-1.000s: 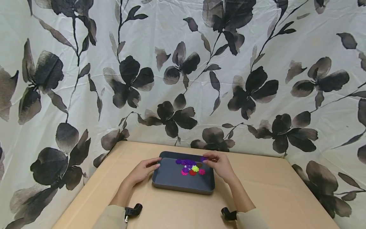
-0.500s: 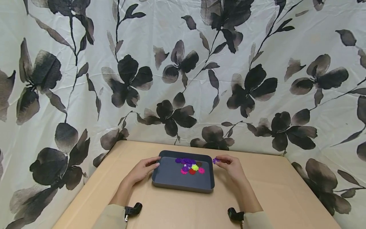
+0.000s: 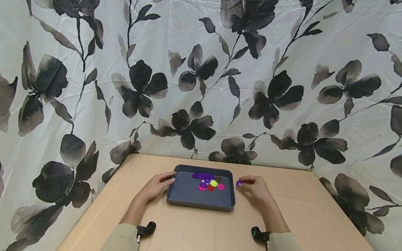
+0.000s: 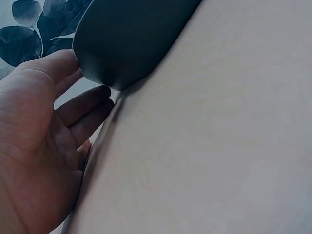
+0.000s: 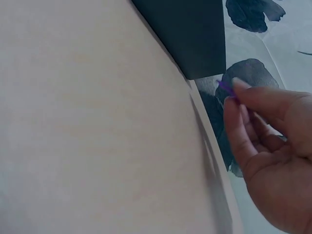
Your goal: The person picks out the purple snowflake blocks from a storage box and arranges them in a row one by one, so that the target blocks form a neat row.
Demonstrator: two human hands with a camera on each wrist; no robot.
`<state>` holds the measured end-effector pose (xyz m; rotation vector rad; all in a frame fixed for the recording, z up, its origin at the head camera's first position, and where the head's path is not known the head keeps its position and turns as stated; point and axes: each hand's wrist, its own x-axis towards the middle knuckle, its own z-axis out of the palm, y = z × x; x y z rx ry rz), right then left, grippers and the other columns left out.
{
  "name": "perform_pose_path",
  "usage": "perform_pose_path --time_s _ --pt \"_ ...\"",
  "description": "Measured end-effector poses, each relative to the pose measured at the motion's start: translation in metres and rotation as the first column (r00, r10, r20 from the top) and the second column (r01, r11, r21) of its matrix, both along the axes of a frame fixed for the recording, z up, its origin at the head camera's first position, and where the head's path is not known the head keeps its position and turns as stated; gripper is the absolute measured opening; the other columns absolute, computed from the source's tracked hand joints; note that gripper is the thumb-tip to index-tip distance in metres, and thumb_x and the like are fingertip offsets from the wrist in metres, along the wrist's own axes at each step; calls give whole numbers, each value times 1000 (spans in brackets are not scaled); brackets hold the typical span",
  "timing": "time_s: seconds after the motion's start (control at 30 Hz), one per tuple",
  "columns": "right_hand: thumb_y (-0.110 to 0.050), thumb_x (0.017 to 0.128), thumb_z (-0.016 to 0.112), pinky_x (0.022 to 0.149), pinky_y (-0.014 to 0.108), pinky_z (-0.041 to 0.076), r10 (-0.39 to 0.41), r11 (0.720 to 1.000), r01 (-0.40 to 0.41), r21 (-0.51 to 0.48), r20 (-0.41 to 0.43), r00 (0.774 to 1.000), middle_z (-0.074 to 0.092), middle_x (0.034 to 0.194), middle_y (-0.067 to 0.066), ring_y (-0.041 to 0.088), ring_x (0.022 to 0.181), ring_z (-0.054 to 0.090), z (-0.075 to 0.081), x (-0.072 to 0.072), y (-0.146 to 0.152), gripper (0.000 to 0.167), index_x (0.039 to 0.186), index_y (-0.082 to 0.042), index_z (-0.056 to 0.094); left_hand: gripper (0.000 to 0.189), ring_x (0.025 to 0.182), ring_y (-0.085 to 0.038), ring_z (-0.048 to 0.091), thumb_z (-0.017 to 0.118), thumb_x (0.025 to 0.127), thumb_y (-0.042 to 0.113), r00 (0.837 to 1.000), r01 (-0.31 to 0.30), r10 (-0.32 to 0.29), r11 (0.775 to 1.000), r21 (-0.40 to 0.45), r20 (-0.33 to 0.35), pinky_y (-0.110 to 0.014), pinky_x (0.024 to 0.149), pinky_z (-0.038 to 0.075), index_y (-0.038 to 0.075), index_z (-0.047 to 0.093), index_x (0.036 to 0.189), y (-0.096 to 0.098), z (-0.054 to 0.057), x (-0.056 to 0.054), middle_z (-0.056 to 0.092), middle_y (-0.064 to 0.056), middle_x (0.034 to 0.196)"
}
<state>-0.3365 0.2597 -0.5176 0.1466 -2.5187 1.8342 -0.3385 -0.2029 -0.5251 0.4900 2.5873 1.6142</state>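
A dark grey rectangular tray [image 3: 185, 197] lies on the table, holding several small flower-shaped pieces. A row of purple pieces [image 3: 203, 176] runs along the back of the group, with a yellow one [image 3: 214, 183], a red one [image 3: 210, 188] and pink ones [image 3: 221, 187] in front. My left hand [image 3: 152, 190] touches the tray's left end with relaxed fingers, the thumb at the rim in the left wrist view. Just beyond the tray's right side, my right hand [image 3: 257, 190] pinches one purple flower-shaped piece [image 3: 238, 183] between thumb and forefinger; in the right wrist view it shows edge-on.
The light wooden-coloured table [image 3: 201, 230] extends around the tray on all sides. Behind it hangs a white cloth [image 3: 232, 115] printed with dark flowers. A black wrist camera [image 3: 146, 229] sits at the left cuff, another black camera [image 3: 260, 234] at the right.
My right hand has carried the purple piece from over the tray's back right corner out past its right rim, then slightly lower and nearer. My left hand stays put.
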Motion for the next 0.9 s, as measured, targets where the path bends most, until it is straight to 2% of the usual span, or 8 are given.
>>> perform_pose_path --time_s 0.1,0.23,0.33,0.53,0.67,0.77,0.9 --pt "3 89 77 78 21 60 4 1000 -3 -15 24 1000 78 107 20 20 92 75 -4 0 0 24 113 5 76 49 147 -34 48 66 102 38 1000 2 -2 1000 -3 -6 -56 122 37 18 61 147 -1 0 0 57 -9 154" --pt "4 89 76 79 21 60 33 999 -33 10 10 999 78 106 22 22 93 77 -7 0 1 23 112 8 75 49 147 -34 49 66 102 38 1000 1 -1 1000 0 -8 -56 122 38 17 61 147 -1 1 0 56 -10 154" --pt "4 89 76 78 19 57 56 996 -55 75 -2 998 78 104 21 20 91 76 -8 0 1 22 111 8 75 50 147 -34 48 66 102 38 1000 2 -2 1000 2 -2 -56 122 37 17 60 147 -1 0 1 56 -10 154" --pt "-1 85 83 57 22 49 43 968 -37 247 -20 999 75 92 12 16 71 59 -7 2 -2 18 103 2 78 52 148 -35 47 66 102 39 1000 5 -5 1000 -2 -1 -56 122 37 16 60 148 -1 0 1 56 -10 155" --pt "0 84 84 59 24 47 26 954 -14 300 -35 999 75 91 9 18 74 56 -5 3 -4 16 99 0 79 52 148 -35 47 66 102 40 1000 5 -5 1000 1 -7 -57 122 36 16 60 148 -1 0 0 56 -10 155" --pt "0 83 84 61 24 46 23 949 -9 315 -40 999 75 91 8 18 76 56 -6 4 -5 16 98 -1 79 52 148 -35 47 66 102 40 1000 7 -7 1000 2 -10 -56 122 36 15 60 148 -1 0 0 56 -10 155" --pt "-1 85 83 58 24 48 26 956 -19 292 -20 999 74 90 8 18 72 56 -7 4 -4 17 101 0 78 51 148 -35 47 66 103 38 1000 8 -8 1000 1 -8 -56 122 36 16 60 148 -1 -1 1 56 -10 155"
